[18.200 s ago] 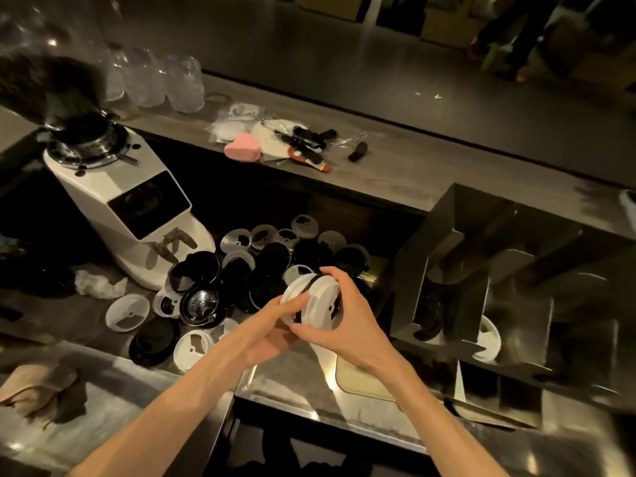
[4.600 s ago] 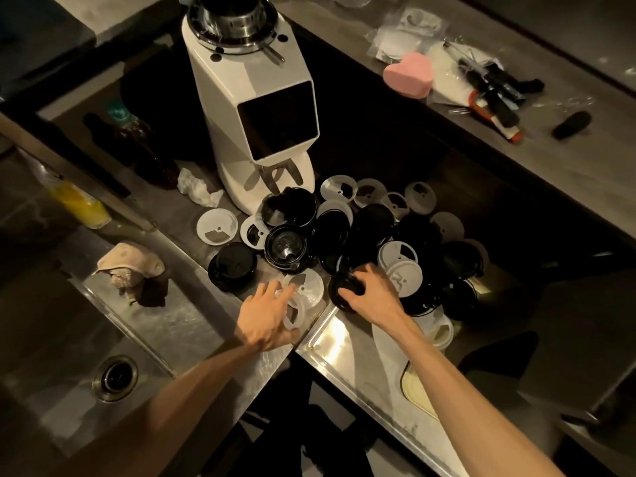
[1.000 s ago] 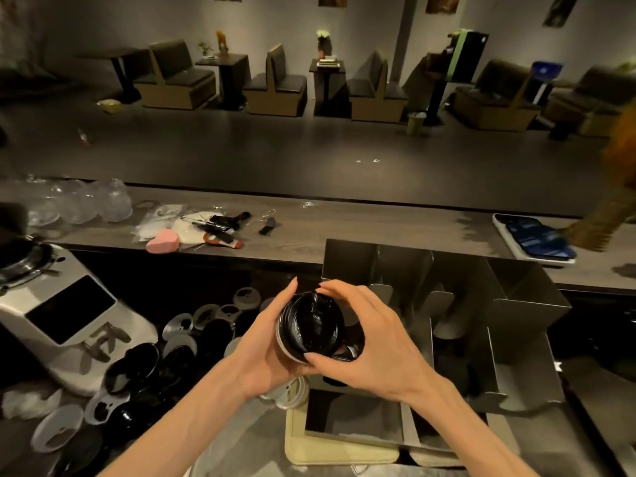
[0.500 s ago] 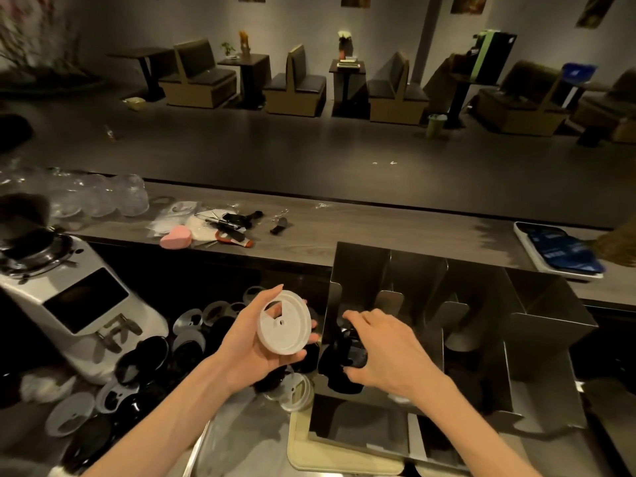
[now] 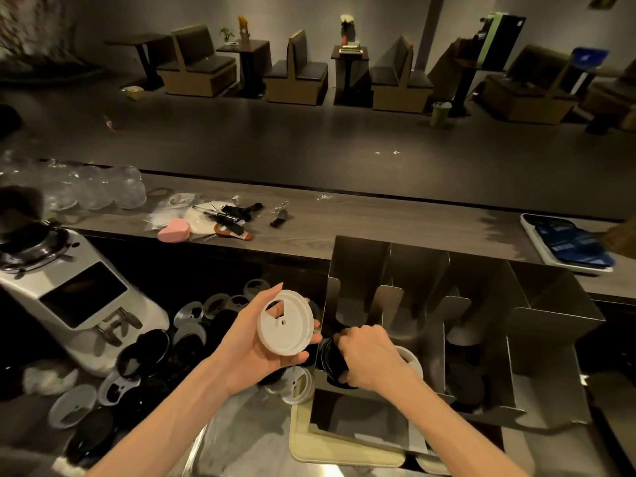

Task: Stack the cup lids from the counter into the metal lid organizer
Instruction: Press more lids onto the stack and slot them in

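Left hand [image 5: 256,352] is up in the middle of the frame, palm cupped around a white lid [image 5: 285,327], thumb and fingertips pinching its rim, the lid tilted to face the camera. Right hand [image 5: 370,359] is just to the right of it, fingers curled round a stack of black lids [image 5: 332,358] at the mouth of the metal lid organizer [image 5: 481,325], right against the leftmost slot. A pale lid edge [image 5: 411,358] peeks out behind the right wrist, inside the same organizer.

The organizer fills the right centre of the frame, its upright dividers splitting it into several bays; something dark sits low in the bay further right [image 5: 464,383], too dim to name. A cream tray [image 5: 303,438] lies under the organizer's front edge.

Lower left, the pile of loose lids [image 5: 165,349], black and white mixed, sprawls over the counter [image 5: 241,442] below the left forearm. A white coffee grinder [image 5: 82,304] stands at the left edge, crowding that pile.

Along the raised wooden bar top [image 5: 378,225] behind: clear plastic cups [image 5: 103,191] at upper left, a pink heart-shaped box [image 5: 173,230], a scatter of small tools [image 5: 234,218], and a phone [image 5: 571,242] at the far right. Booth seats and small tables line the back wall.
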{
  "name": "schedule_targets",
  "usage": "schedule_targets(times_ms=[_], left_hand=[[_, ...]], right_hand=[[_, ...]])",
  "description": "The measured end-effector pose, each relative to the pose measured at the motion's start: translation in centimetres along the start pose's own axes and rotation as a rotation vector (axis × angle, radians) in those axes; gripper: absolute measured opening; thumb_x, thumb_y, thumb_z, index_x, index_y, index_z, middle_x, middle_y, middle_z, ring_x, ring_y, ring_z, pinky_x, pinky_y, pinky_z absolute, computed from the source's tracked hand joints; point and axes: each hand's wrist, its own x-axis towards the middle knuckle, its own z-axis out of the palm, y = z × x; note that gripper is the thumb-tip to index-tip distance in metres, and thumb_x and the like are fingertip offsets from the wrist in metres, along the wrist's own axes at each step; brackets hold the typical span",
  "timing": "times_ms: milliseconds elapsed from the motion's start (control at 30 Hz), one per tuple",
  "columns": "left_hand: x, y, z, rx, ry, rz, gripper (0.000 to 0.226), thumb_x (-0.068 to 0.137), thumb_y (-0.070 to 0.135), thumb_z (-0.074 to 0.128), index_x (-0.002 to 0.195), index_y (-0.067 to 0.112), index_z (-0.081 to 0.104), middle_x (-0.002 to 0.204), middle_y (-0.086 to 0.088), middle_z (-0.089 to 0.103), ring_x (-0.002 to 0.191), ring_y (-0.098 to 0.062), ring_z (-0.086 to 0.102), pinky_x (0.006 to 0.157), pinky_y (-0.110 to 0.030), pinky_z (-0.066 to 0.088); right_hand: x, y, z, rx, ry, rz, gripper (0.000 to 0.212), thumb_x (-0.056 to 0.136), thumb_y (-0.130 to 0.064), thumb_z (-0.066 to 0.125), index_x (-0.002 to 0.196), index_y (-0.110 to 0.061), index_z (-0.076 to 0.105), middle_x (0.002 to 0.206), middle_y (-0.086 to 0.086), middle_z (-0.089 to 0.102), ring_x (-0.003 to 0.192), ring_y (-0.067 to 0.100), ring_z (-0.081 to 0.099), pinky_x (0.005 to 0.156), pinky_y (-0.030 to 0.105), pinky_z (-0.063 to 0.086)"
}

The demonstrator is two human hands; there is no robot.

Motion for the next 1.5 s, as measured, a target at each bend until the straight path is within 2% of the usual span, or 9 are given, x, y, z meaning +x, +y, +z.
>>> schedule_targets(times_ms=[333, 467, 600, 767, 933, 1133, 1233, 1400, 1500], left_hand=[[0.5, -0.1, -0.1, -0.038, 0.006, 0.005, 0.056, 0.093, 0.055, 0.051, 0.125, 0.014, 0.072, 0.133, -0.025, 0.064, 0.127, -0.043, 0.059, 0.083, -0.044, 0.050], [0.3, 0.2, 0.3, -0.013, -0.039, 0.032, 0.056, 0.091, 0.048, 0.049, 0.132, 0.013, 0.067, 0.136, -0.026, 0.062, 0.132, -0.044, 0.054, 0.088, -0.046, 0.050], [0.3, 0.5, 0.8, 0.023, -0.055, 0.041, 0.054, 0.093, 0.045, 0.051, 0.132, 0.012, 0.066, 0.137, -0.026, 0.060, 0.129, -0.044, 0.056, 0.084, -0.046, 0.055], [0.7, -0.2, 2.8, 0.065, -0.043, 0.071, 0.042, 0.089, 0.046, 0.060, 0.109, 0.015, 0.079, 0.121, -0.021, 0.071, 0.105, -0.036, 0.071, 0.086, -0.051, 0.057], [1.1, -1.8, 6.0, 0.158, -0.110, 0.031, 0.046, 0.094, 0.047, 0.059, 0.120, 0.012, 0.074, 0.114, -0.018, 0.073, 0.101, -0.030, 0.073, 0.083, -0.044, 0.056], [1.6, -3.1, 8.6, 0.187, -0.155, 0.017, 0.046, 0.092, 0.042, 0.061, 0.126, 0.013, 0.071, 0.122, -0.024, 0.069, 0.106, -0.033, 0.068, 0.091, -0.052, 0.056], [2.1, -3.7, 9.5, 0.148, -0.156, 0.000, 0.042, 0.089, 0.037, 0.063, 0.122, 0.013, 0.072, 0.119, -0.020, 0.070, 0.100, -0.032, 0.068, 0.083, -0.050, 0.058], [2.8, -4.9, 10.9, 0.133, -0.191, -0.016, 0.047, 0.086, 0.041, 0.060, 0.125, 0.017, 0.072, 0.127, -0.013, 0.068, 0.094, -0.026, 0.061, 0.073, -0.039, 0.051], [2.9, -5.5, 11.5, 0.168, -0.218, -0.017, 0.049, 0.083, 0.042, 0.061, 0.122, 0.015, 0.074, 0.126, -0.011, 0.070, 0.092, -0.024, 0.065, 0.068, -0.037, 0.054]], right_hand=[[0.6, -0.5, 0.5, -0.101, -0.018, -0.068, 0.055, 0.099, -0.050, 0.060, 0.142, -0.017, 0.052, 0.129, 0.007, 0.057, 0.107, 0.026, 0.061, 0.071, 0.035, 0.039], [0.3, -0.2, -0.1, -0.062, -0.016, -0.075, 0.058, 0.097, -0.051, 0.061, 0.142, -0.015, 0.051, 0.131, 0.008, 0.058, 0.114, 0.028, 0.059, 0.080, 0.038, 0.046], [-2.0, 1.3, -2.5, 0.279, 0.158, -0.020, 0.038, 0.096, -0.045, 0.064, 0.125, -0.019, 0.061, 0.118, 0.001, 0.064, 0.107, 0.021, 0.063, 0.087, 0.036, 0.054], [-5.7, 2.2, -4.8, 0.773, 0.579, 0.046, 0.023, 0.097, -0.050, 0.062, 0.108, -0.032, 0.071, 0.098, -0.019, 0.068, 0.094, 0.004, 0.065, 0.082, 0.024, 0.056], [-8.2, 1.7, -5.1, 0.852, 0.620, -0.074, 0.042, 0.085, -0.068, 0.069, 0.107, -0.032, 0.070, 0.099, -0.020, 0.065, 0.093, 0.006, 0.062, 0.079, 0.027, 0.052], [-10.3, 3.2, -3.1, 0.957, 0.709, -0.025, 0.013, 0.095, -0.037, 0.069, 0.095, -0.024, 0.071, 0.091, -0.017, 0.066, 0.088, 0.010, 0.064, 0.077, 0.033, 0.054], [-12.0, 4.8, -2.6, 1.193, 0.723, 0.070, 0.007, 0.098, -0.027, 0.068, 0.103, -0.022, 0.070, 0.092, -0.013, 0.069, 0.090, 0.014, 0.068, 0.077, 0.029, 0.056], [-14.2, 7.4, -0.8, 1.474, 0.610, 0.242, 0.068, 0.094, -0.014, 0.072, 0.146, -0.039, 0.037, 0.102, -0.008, 0.072, 0.091, 0.017, 0.072, 0.083, 0.035, 0.062], [-14.9, 8.5, 0.6, 1.412, 0.582, 0.263, 0.070, 0.092, -0.022, 0.074, 0.148, -0.044, 0.038, 0.116, -0.016, 0.067, 0.101, 0.009, 0.068, 0.089, 0.031, 0.060]])
